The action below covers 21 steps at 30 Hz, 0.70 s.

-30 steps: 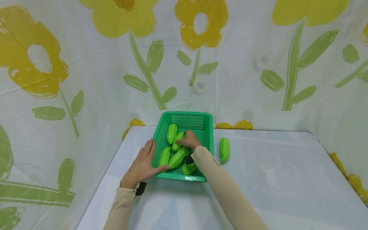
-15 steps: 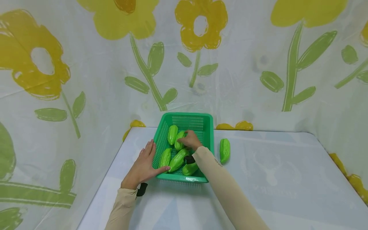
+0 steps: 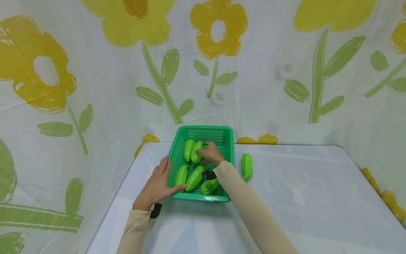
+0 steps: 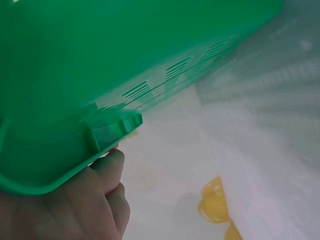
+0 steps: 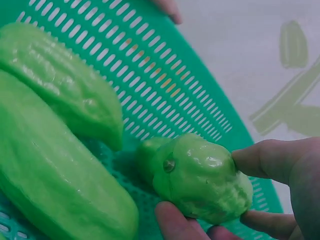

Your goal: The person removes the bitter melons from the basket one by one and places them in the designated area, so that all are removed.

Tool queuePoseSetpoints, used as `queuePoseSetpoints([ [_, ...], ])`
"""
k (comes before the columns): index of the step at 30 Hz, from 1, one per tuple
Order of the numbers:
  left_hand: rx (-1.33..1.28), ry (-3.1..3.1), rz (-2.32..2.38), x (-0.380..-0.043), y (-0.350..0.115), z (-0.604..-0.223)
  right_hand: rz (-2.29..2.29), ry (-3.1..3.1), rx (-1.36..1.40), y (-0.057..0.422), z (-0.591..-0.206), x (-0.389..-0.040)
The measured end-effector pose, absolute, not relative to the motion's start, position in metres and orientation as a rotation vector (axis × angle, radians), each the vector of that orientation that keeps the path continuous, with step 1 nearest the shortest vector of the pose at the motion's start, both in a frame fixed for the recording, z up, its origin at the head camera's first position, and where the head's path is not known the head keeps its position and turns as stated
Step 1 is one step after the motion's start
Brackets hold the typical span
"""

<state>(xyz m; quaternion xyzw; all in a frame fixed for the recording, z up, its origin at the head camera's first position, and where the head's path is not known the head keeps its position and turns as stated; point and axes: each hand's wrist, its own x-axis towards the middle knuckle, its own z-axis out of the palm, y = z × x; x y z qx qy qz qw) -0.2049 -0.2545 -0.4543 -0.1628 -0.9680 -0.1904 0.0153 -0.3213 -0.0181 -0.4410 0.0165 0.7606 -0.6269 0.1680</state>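
At the head view's centre, we saw the right hand (image 3: 210,154) pinch a green gourd (image 3: 196,152) inside the green basket (image 3: 203,199); we judged it was being arranged, the next move calling for a loosened grip. Left of centre, the left hand (image 3: 155,187) lay spread, fingers straight. In the left-wrist view, it touched the green basket at lower left; in the right-wrist view, we found the pinched green gourd lower right.

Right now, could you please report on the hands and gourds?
Right hand pinching a gourd in the basket. Left hand touching basket. Neighbouring gourd close alongside, possibly crowding.
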Motion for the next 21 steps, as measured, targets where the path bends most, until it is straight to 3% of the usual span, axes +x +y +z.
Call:
queuePoseSetpoints([
  [21,-0.511,-3.016,-0.588,-0.207,-0.256,-0.457,-1.907,2.082,-0.086,0.004,-0.403,-0.298],
])
